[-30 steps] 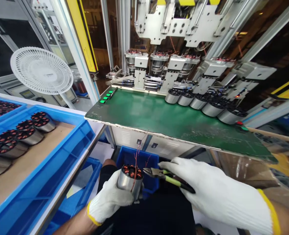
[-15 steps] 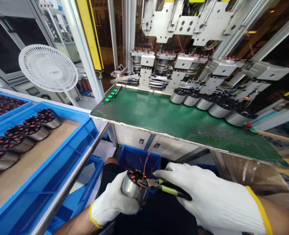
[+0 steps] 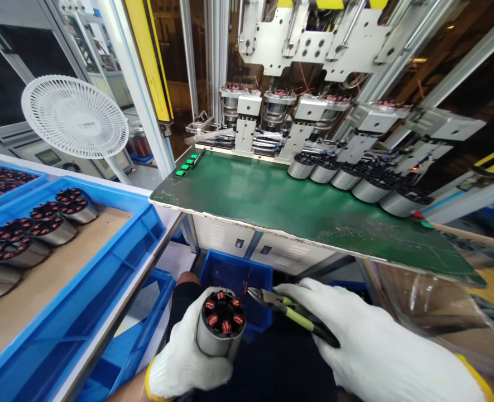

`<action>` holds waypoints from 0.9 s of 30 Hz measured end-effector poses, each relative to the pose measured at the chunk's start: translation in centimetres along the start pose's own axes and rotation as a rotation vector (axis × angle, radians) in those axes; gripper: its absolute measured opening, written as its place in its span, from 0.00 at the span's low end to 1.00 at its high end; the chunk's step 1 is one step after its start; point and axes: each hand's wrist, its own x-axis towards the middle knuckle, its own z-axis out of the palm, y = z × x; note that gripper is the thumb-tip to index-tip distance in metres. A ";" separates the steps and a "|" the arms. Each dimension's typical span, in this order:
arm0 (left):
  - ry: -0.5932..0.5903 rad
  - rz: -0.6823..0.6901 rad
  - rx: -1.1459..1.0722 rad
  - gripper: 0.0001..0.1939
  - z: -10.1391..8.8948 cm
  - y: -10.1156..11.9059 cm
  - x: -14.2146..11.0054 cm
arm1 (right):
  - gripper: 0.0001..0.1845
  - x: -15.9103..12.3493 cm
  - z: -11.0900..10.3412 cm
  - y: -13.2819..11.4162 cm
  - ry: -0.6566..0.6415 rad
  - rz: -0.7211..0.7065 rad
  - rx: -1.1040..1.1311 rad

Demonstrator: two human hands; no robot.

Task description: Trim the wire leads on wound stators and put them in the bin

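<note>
My left hand (image 3: 188, 349), in a white glove, is closed around a motor stator (image 3: 220, 340), a steel cylinder whose open top shows several copper windings on a black core. In my gloved right hand (image 3: 351, 329) is a pair of cutting pliers (image 3: 288, 312) with yellow-green and black handles. Their jaws point left, a little beyond the stator's upper right side and apart from it. Below the jaws sits a blue bin (image 3: 217, 268) on the floor, with thin copper wire bits (image 3: 245, 287) showing over it.
Wound stators (image 3: 54, 229) stand in a blue crate (image 3: 146, 218) at left. A green-topped bench (image 3: 250, 190) runs across the front, with a row of steel stators (image 3: 368, 190) on its right half. Behind it rises a winding machine (image 3: 309, 50). A white fan (image 3: 75, 117) stands at back left.
The pliers have drawn away from the stator to the right. Long copper wires that stood up from its edge are gone from it. The stator has tipped so its top faces me more.
</note>
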 end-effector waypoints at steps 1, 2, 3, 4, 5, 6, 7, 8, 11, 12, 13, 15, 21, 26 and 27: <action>0.014 0.027 0.013 0.40 -0.1 0.1 -0.1 | 0.39 -0.1 0.3 0.2 0.029 0.016 -0.066; 0.028 0.050 0.034 0.40 -0.1 0.2 -0.2 | 0.40 -0.1 0.6 0.4 0.040 0.029 -0.115; 0.038 0.069 0.054 0.40 -0.2 0.3 -0.3 | 0.41 -0.1 0.9 0.5 0.041 0.038 -0.148; 0.041 0.082 0.067 0.41 -0.2 0.5 -0.4 | 0.42 -0.1 1.2 0.5 0.035 0.037 -0.166; 0.044 0.093 0.077 0.41 -0.2 0.7 -0.5 | 0.42 -0.1 1.4 0.5 0.028 0.028 -0.174; 0.051 0.101 0.086 0.41 -0.3 1.0 -0.5 | 0.43 0.0 1.5 0.4 0.028 0.017 -0.179; 0.069 0.113 0.093 0.42 -0.3 1.3 -0.6 | 0.43 0.0 1.6 0.4 0.032 0.005 -0.182; 0.091 0.127 0.100 0.42 -0.3 1.6 -0.6 | 0.43 0.1 1.7 0.3 0.040 -0.007 -0.185; 0.113 0.139 0.136 0.41 -0.3 2.4 -0.6 | 0.43 0.3 1.9 0.1 0.060 -0.040 -0.190; 0.106 0.133 0.158 0.40 -0.4 2.6 -0.6 | 0.43 0.4 2.0 0.1 0.061 -0.049 -0.191; 0.097 0.127 0.182 0.40 -0.3 2.8 -0.6 | 0.43 0.4 2.1 0.0 0.059 -0.058 -0.190; 0.081 0.128 0.224 0.40 -0.3 2.9 -0.5 | 0.43 0.6 2.2 -0.2 0.046 -0.071 -0.185; 0.036 0.133 0.308 0.37 -0.2 3.2 -0.1 | 0.32 0.8 2.0 -0.4 -0.048 -0.056 -0.077; -0.001 0.083 0.275 0.37 -0.5 3.0 -0.3 | 0.29 1.2 1.5 0.1 -0.238 -0.075 0.145; 0.006 0.073 0.250 0.37 -0.5 2.6 -0.2 | 0.30 1.2 1.5 0.1 -0.232 -0.076 0.146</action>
